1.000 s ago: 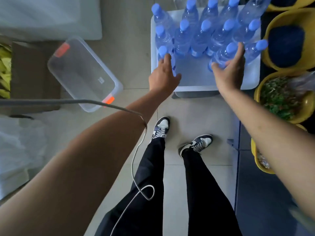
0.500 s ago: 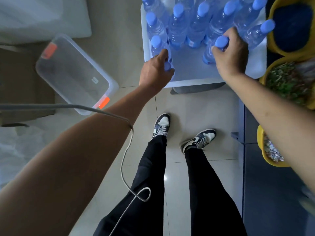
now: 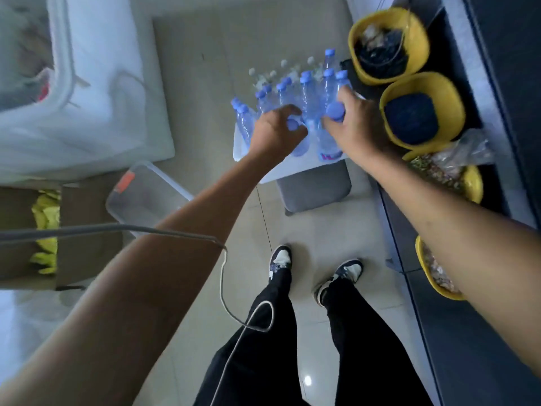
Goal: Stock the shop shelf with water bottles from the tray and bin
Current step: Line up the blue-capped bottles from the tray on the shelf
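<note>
Several clear water bottles with blue caps (image 3: pixel 306 92) stand on a white tray (image 3: pixel 288 168) that rests on a grey stool (image 3: pixel 314 189). My left hand (image 3: pixel 273 133) grips the neck of a front bottle (image 3: pixel 301 142), its blue cap showing between my fingers. My right hand (image 3: pixel 355 127) grips the neck of another front bottle (image 3: pixel 329 142), just under its cap. Both bottles look lifted slightly and tilted. More bottles with pale caps (image 3: pixel 281 71) stand behind the tray.
A clear plastic bin (image 3: pixel 146 191) with an orange latch lies on the floor to the left. Yellow bowls (image 3: pixel 421 109) of goods line a dark shelf (image 3: pixel 456 332) on the right. A cardboard box (image 3: pixel 76 238) and white sacks (image 3: pixel 96 92) sit left. A cable hangs by my legs.
Both hands have closed round the necks of two front bottles and raised them. The view swung, so the tray now sits farther away and higher in frame.
</note>
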A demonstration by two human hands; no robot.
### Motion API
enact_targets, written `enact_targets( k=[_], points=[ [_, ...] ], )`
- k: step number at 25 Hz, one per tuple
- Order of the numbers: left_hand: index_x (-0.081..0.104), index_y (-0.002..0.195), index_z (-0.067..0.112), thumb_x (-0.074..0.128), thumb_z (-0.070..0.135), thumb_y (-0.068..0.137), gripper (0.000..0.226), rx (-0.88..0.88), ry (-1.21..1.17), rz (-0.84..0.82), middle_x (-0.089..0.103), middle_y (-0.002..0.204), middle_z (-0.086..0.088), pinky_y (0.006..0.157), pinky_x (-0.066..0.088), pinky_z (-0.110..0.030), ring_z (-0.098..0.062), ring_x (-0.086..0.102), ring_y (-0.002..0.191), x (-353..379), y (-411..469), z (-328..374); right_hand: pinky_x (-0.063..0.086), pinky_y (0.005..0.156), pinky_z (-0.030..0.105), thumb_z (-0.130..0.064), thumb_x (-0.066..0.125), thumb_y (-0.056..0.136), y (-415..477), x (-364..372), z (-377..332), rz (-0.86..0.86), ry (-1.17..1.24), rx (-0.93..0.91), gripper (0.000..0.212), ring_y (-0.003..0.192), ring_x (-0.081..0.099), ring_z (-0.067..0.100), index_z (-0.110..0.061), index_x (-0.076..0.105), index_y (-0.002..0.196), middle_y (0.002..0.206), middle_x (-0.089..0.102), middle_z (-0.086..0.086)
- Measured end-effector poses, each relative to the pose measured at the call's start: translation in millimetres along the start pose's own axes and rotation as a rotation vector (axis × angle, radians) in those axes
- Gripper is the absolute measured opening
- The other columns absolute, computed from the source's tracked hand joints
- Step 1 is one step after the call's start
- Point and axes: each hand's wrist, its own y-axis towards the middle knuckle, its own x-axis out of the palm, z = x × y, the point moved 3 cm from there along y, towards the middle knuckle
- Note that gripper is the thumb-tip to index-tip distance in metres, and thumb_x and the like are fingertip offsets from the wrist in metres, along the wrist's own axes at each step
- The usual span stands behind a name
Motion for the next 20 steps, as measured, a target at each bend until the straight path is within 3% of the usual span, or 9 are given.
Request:
enact_targets(
  k=[2,3,5,7,9,11,16,18,20],
  points=[
    [0.076,0.113,0.022,0.065,0.019,0.084,0.031,-0.002,0.055,-0.060,0.076,0.103,-0.006,0.080,0.050,-0.028,-0.030,0.069,0.096,12.4,28.1,-4.9,0.042,0.070,0.043,-0.020,0.062,0.090,17.9,36.3,13.2,-0.270,-0.165,0.003,0.022,0.096,0.064,0.047,-0.007,0.056,0.107,0.100,0.067,0.026],
    [0.077,0.112,0.023,0.065,0.020,0.084,0.030,0.003,0.051,-0.060,0.076,0.103,-0.007,0.080,0.051,-0.027,-0.031,0.069,0.095,20.6,38.3,-11.4,0.043,0.071,0.044,-0.018,0.062,0.090,16.7,53.0,27.6,-0.308,-0.198,0.012,0.019,0.094,0.063,0.045,-0.007,0.056,0.105,0.097,0.066,0.025],
    [0.078,0.110,0.024,0.066,0.021,0.085,0.028,0.022,0.040,-0.030,0.077,0.101,-0.006,0.079,0.048,-0.024,-0.030,0.070,0.090,31.0,41.0,-30.0,0.040,0.067,0.044,-0.014,0.065,0.086,-0.6,67.5,51.7,-0.215,-0.027,0.092,0.016,0.076,0.053,0.034,-0.011,0.050,0.088,0.073,0.054,0.012],
    [0.078,0.109,0.021,0.066,0.019,0.084,0.028,-0.012,-0.071,-0.034,0.077,0.098,-0.003,0.076,0.055,-0.029,-0.029,0.072,0.078,38.3,34.3,-46.5,0.030,0.059,0.036,-0.014,0.070,0.085,-16.4,71.5,73.1,-0.097,0.098,0.148,0.026,0.067,0.041,0.026,-0.013,0.045,0.079,0.064,0.040,0.001],
    [0.078,0.104,0.022,0.065,0.022,0.081,0.027,-0.031,-0.165,-0.040,0.075,0.087,0.003,0.056,0.056,-0.030,-0.024,0.070,0.058,35.9,32.3,-50.4,0.026,0.056,0.033,-0.016,0.072,0.085,-25.7,63.4,83.3,-0.005,0.141,0.163,0.030,0.061,0.036,0.027,-0.011,0.044,0.077,0.060,0.036,0.002],
    [0.077,0.099,0.026,0.064,0.026,0.078,0.025,0.019,-0.181,-0.033,0.071,0.078,0.008,0.043,0.047,-0.022,-0.015,0.064,0.044,26.1,33.3,-38.6,0.027,0.054,0.034,-0.015,0.073,0.085,-30.9,46.4,84.7,0.073,0.221,0.173,0.031,0.059,0.034,0.023,-0.006,0.044,0.077,0.059,0.036,0.002],
    [0.078,0.100,0.026,0.064,0.026,0.078,0.026,0.140,-0.184,-0.012,0.072,0.081,0.015,0.056,0.052,-0.022,0.003,0.062,0.053,-7.5,28.1,18.4,0.028,0.052,0.010,-0.018,0.074,0.087,-40.4,-23.9,61.7,0.283,0.331,0.136,0.032,0.058,0.035,0.015,-0.008,0.046,0.078,0.059,0.042,0.002],
    [0.078,0.101,0.024,0.065,0.023,0.079,0.026,0.152,-0.207,-0.014,0.070,0.080,0.017,0.058,0.054,-0.026,0.005,0.062,0.054,-24.2,24.0,40.7,0.028,0.053,0.012,-0.024,0.072,0.087,-38.7,-53.9,51.8,0.323,0.310,0.144,0.030,0.058,0.037,0.016,-0.008,0.047,0.078,0.060,0.046,0.002],
    [0.078,0.099,0.023,0.066,0.019,0.080,0.023,0.169,-0.252,-0.003,0.069,0.074,0.019,0.049,0.054,-0.028,-0.005,0.063,0.047,-39.6,16.4,60.0,0.028,0.053,0.024,-0.028,0.071,0.087,-43.5,-82.5,44.6,0.374,0.275,0.165,0.030,0.057,0.042,0.019,-0.009,0.050,0.079,0.060,0.051,0.002]
  ],
)
